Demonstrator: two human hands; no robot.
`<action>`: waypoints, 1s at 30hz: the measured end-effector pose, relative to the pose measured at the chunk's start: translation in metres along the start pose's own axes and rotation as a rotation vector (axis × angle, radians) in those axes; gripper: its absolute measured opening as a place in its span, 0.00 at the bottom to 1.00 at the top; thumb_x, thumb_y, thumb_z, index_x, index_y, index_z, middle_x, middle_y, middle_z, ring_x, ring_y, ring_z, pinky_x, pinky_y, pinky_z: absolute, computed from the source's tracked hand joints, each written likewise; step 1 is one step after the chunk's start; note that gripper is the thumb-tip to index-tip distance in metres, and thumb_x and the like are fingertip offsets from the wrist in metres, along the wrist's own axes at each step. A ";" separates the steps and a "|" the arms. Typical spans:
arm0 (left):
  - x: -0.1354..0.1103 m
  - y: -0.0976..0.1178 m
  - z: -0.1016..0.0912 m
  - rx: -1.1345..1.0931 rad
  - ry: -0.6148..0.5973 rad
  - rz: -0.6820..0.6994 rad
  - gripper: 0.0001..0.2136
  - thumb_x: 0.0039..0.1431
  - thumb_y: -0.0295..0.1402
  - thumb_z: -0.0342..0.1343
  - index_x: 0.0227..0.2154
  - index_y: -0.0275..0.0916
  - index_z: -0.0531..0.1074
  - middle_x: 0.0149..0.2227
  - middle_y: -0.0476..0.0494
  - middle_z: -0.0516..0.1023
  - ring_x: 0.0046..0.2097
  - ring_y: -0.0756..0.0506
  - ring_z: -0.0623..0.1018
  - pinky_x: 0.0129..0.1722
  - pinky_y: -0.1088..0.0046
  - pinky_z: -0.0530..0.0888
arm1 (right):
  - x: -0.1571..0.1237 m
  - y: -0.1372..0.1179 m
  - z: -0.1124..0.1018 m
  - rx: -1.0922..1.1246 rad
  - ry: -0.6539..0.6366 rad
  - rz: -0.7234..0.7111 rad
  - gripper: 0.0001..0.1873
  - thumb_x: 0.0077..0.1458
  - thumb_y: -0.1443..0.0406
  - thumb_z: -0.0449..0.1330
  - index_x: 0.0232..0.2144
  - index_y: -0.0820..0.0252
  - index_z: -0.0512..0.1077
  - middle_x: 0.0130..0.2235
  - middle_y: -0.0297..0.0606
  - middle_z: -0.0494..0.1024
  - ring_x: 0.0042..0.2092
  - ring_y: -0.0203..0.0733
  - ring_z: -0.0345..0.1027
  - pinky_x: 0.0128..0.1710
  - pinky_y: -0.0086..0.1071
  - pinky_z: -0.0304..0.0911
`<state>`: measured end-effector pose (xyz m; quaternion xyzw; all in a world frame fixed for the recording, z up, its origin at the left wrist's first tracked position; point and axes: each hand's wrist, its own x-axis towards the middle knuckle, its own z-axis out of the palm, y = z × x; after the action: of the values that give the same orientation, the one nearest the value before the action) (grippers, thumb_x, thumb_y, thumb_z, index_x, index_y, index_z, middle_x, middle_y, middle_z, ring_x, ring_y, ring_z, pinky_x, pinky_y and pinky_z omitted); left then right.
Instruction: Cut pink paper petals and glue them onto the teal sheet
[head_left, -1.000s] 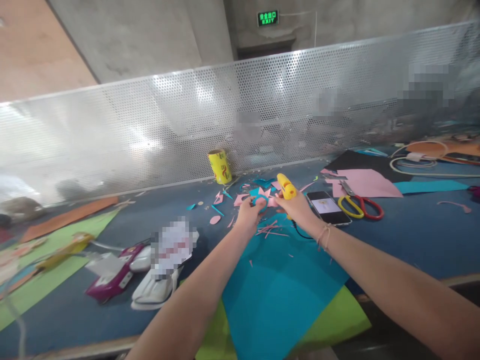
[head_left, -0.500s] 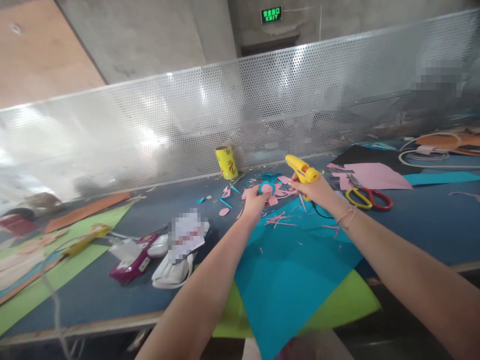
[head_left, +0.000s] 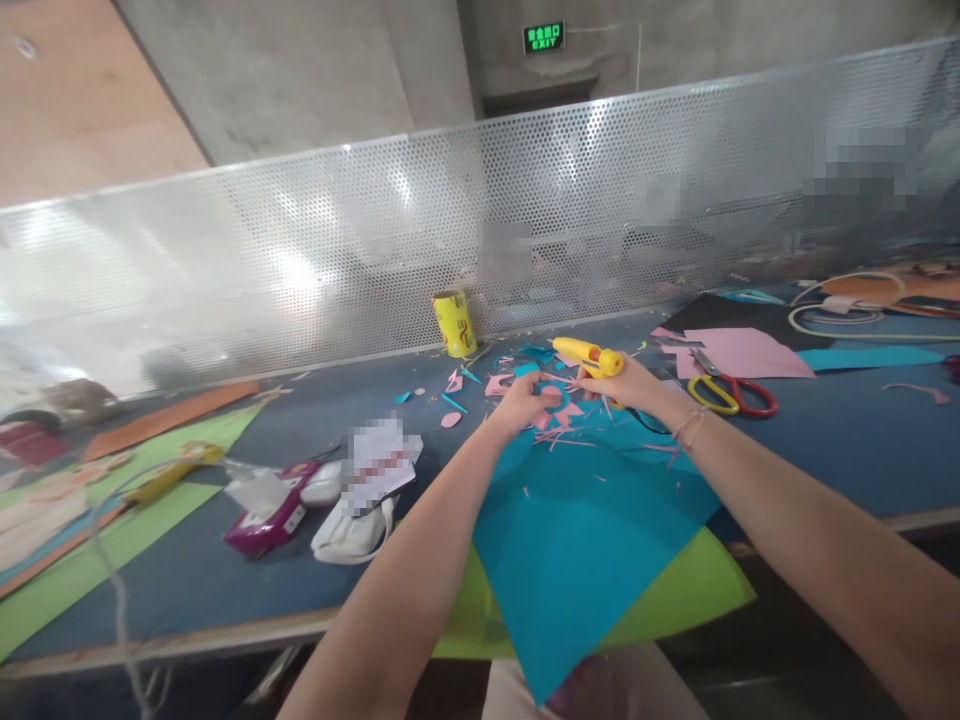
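My left hand point(head_left: 519, 403) is closed on a small round pink and blue craft piece point(head_left: 552, 394), partly hidden by the fingers. My right hand point(head_left: 628, 384) grips a yellow glue gun point(head_left: 586, 352), its body lying across the top of the hand. The right fingertips are close to the left ones, and a thin pink strip point(head_left: 556, 379) shows between them; which hand holds it I cannot tell. Beneath both hands, pink and blue scraps point(head_left: 555, 436) are strewn over the far corner of a large blue sheet point(head_left: 592, 530).
Scissors point(head_left: 731, 392) with yellow and red handles lie at right by a pink sheet point(head_left: 750, 352). A yellow roll point(head_left: 454, 324) stands near the perforated metal screen point(head_left: 360, 230). At left are a purple power strip point(head_left: 266, 522), a white case point(head_left: 352, 535) and another yellow tool point(head_left: 171, 476).
The glue gun has tilted flatter and shifted slightly left and down with my right hand. A pink strip now spans the gap between my fingertips. My left hand has turned slightly.
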<state>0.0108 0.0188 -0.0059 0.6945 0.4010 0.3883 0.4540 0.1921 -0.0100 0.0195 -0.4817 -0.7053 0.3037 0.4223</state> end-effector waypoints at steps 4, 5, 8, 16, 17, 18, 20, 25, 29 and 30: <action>-0.001 -0.001 0.000 0.047 -0.010 0.029 0.14 0.40 0.28 0.60 0.33 0.34 0.71 0.23 0.50 0.70 0.23 0.54 0.68 0.23 0.78 0.64 | 0.000 0.000 0.000 -0.045 -0.008 -0.018 0.01 0.41 0.68 0.59 0.21 0.60 0.69 0.22 0.34 0.74 0.26 0.38 0.69 0.25 0.29 0.63; -0.001 -0.001 0.000 0.060 -0.012 0.036 0.13 0.39 0.29 0.61 0.33 0.34 0.71 0.22 0.51 0.70 0.23 0.54 0.67 0.23 0.78 0.64 | 0.001 0.001 0.000 -0.052 -0.013 -0.015 0.01 0.41 0.68 0.59 0.22 0.60 0.69 0.23 0.34 0.74 0.27 0.38 0.70 0.26 0.29 0.63; -0.002 -0.001 0.001 0.040 -0.016 0.050 0.12 0.39 0.31 0.62 0.31 0.33 0.73 0.21 0.52 0.69 0.24 0.54 0.67 0.24 0.78 0.65 | 0.003 0.004 -0.001 -0.064 -0.039 0.029 0.04 0.41 0.69 0.58 0.25 0.60 0.69 0.25 0.35 0.75 0.29 0.39 0.71 0.27 0.28 0.64; 0.003 -0.006 0.003 0.066 -0.063 0.068 0.08 0.42 0.30 0.59 0.26 0.32 0.72 0.22 0.51 0.69 0.23 0.55 0.67 0.26 0.78 0.66 | 0.005 0.003 0.000 -0.121 -0.077 0.056 0.05 0.44 0.65 0.59 0.25 0.59 0.66 0.23 0.34 0.73 0.25 0.36 0.69 0.26 0.29 0.64; 0.003 -0.006 0.003 0.076 -0.062 0.069 0.08 0.42 0.31 0.59 0.27 0.33 0.72 0.21 0.51 0.69 0.22 0.55 0.67 0.25 0.78 0.65 | 0.005 0.002 0.000 -0.119 -0.085 0.052 0.05 0.44 0.65 0.59 0.25 0.59 0.66 0.22 0.34 0.72 0.25 0.36 0.68 0.27 0.29 0.64; 0.003 -0.006 0.003 0.080 -0.057 0.068 0.09 0.43 0.31 0.59 0.29 0.33 0.72 0.21 0.52 0.69 0.22 0.55 0.66 0.25 0.78 0.65 | 0.004 0.001 0.000 -0.114 -0.093 0.052 0.04 0.43 0.66 0.59 0.25 0.59 0.66 0.22 0.34 0.72 0.25 0.35 0.68 0.27 0.28 0.64; 0.001 -0.004 0.004 0.088 -0.035 0.071 0.11 0.43 0.31 0.58 0.32 0.33 0.73 0.20 0.52 0.69 0.21 0.56 0.66 0.24 0.78 0.64 | 0.003 0.000 0.000 -0.103 -0.114 0.063 0.04 0.43 0.68 0.59 0.26 0.60 0.67 0.22 0.33 0.72 0.25 0.35 0.68 0.26 0.28 0.64; -0.005 0.007 0.005 0.161 -0.009 0.116 0.11 0.44 0.32 0.58 0.33 0.33 0.75 0.23 0.51 0.71 0.22 0.56 0.64 0.24 0.78 0.63 | -0.001 -0.004 -0.001 -0.088 -0.156 0.090 0.06 0.42 0.69 0.58 0.28 0.61 0.68 0.21 0.32 0.71 0.24 0.34 0.66 0.21 0.25 0.59; -0.007 0.011 0.004 0.234 -0.020 0.165 0.10 0.45 0.33 0.57 0.31 0.34 0.75 0.27 0.49 0.73 0.27 0.54 0.67 0.28 0.78 0.64 | -0.001 -0.006 0.000 -0.057 -0.163 0.078 0.06 0.41 0.69 0.58 0.28 0.61 0.67 0.21 0.31 0.70 0.23 0.33 0.64 0.23 0.26 0.60; -0.006 0.010 0.004 0.251 -0.026 0.178 0.10 0.45 0.33 0.57 0.31 0.34 0.75 0.28 0.48 0.74 0.28 0.54 0.68 0.29 0.77 0.65 | 0.000 -0.005 0.000 -0.045 -0.163 0.071 0.06 0.41 0.69 0.58 0.27 0.61 0.67 0.21 0.31 0.70 0.23 0.33 0.64 0.23 0.26 0.61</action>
<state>0.0141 0.0090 0.0014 0.7835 0.3773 0.3650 0.3325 0.1897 -0.0122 0.0239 -0.4892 -0.7265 0.3409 0.3416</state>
